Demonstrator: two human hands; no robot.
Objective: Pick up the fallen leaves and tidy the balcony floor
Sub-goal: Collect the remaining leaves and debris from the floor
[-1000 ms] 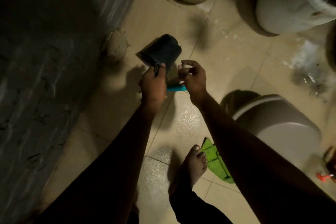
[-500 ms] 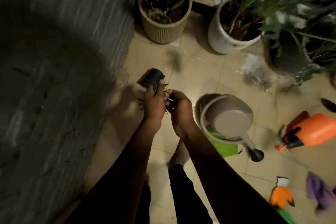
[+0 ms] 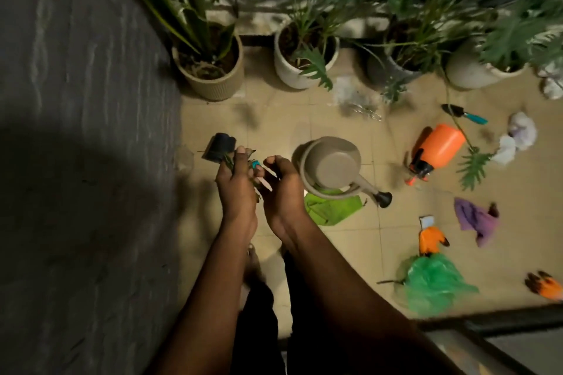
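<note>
My left hand (image 3: 237,189) grips a small bunch of green leaves (image 3: 228,161) over the tiled floor (image 3: 274,119). My right hand (image 3: 281,192) is pressed close beside it, its curled fingers closing on a small teal-tipped tool (image 3: 255,164) between the two hands; the grip is partly hidden. A small black pot (image 3: 221,146) lies on its side just beyond my left fingers. One large fallen frond (image 3: 473,169) lies on the tiles at the right. A crumpled green plastic bag (image 3: 432,283) sits on the floor at lower right.
A beige watering can (image 3: 329,164) stands right of my hands on a green cloth (image 3: 330,208). An orange sprayer (image 3: 438,143), trowel (image 3: 464,115), purple cloth (image 3: 475,219), orange gloves (image 3: 429,239) and white rags (image 3: 518,134) are scattered about. Potted plants (image 3: 210,70) line the far edge; a grey wall (image 3: 76,131) is on the left.
The view has pulled up and back from the floor, bringing the plants and scattered items into sight. My hands have drawn closer together, the left one still holding the leaves.
</note>
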